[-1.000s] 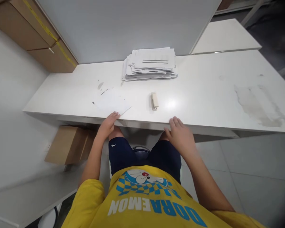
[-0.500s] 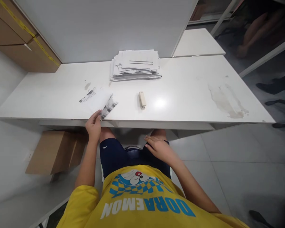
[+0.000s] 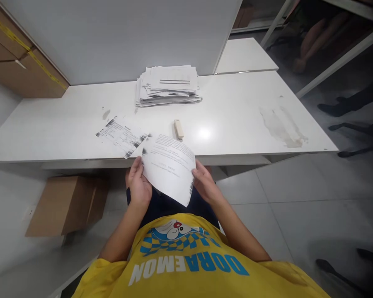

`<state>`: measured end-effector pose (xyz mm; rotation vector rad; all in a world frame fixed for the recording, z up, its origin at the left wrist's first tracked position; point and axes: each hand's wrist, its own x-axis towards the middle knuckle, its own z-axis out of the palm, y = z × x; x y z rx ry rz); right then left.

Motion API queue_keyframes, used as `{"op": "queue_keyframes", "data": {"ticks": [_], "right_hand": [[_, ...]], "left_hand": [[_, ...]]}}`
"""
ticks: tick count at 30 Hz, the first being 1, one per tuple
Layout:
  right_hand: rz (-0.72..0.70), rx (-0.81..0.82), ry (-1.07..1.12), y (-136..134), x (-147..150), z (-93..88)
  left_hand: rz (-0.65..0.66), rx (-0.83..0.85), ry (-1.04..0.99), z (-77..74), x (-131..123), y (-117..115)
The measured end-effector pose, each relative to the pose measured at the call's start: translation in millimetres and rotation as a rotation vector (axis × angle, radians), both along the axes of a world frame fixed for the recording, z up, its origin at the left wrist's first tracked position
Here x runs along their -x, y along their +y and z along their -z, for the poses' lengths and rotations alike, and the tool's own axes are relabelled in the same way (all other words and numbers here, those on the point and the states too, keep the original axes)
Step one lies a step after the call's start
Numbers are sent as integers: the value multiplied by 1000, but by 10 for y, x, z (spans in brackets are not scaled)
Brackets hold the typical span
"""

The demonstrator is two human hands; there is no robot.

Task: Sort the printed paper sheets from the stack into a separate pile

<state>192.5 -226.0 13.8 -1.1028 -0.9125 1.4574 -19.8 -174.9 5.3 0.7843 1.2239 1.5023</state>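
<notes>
A printed sheet (image 3: 169, 169) is held up over my lap, slightly curved, just off the table's front edge. My left hand (image 3: 139, 181) grips its left side, and my right hand (image 3: 204, 181) pinches its right side. Another printed paper (image 3: 121, 135) lies slanted on the white table, left of the held sheet. Behind the sheet's top edge rests a cream stapler (image 3: 178, 129). Farther back, a thick stack of papers (image 3: 169, 85) sits against the grey panel.
The white table (image 3: 236, 116) has a dried stain at its right. Cardboard boxes (image 3: 45, 76) stand at the back left, and another box (image 3: 57, 205) is below the table. A person's legs (image 3: 317, 39) show at the upper right.
The sheet has come off the table into both hands, uncovering the printed paper beneath. My right hand has risen from my lap to the sheet. The view has shifted slightly.
</notes>
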Motion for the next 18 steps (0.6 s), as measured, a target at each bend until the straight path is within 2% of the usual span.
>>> {"op": "queue_keyframes", "data": {"ticks": [2,6,11,15,18], "right_hand": [[52,29,9,-4,-70,23],[156,91,-57,56,-301,88],[240,101,-523,260,-645,67],[229,68,-835,499,-873,26],[188,43,-1008,657,-965,39]], "left_hand": [[-29,68,-45,84,-64,-66],[-87,162,-123,124,-229,-215],[-37,231,-215,208,-381,-350],[59,224,-213,272,-386,-377],[166,209,-169,258,-366,-390]]}}
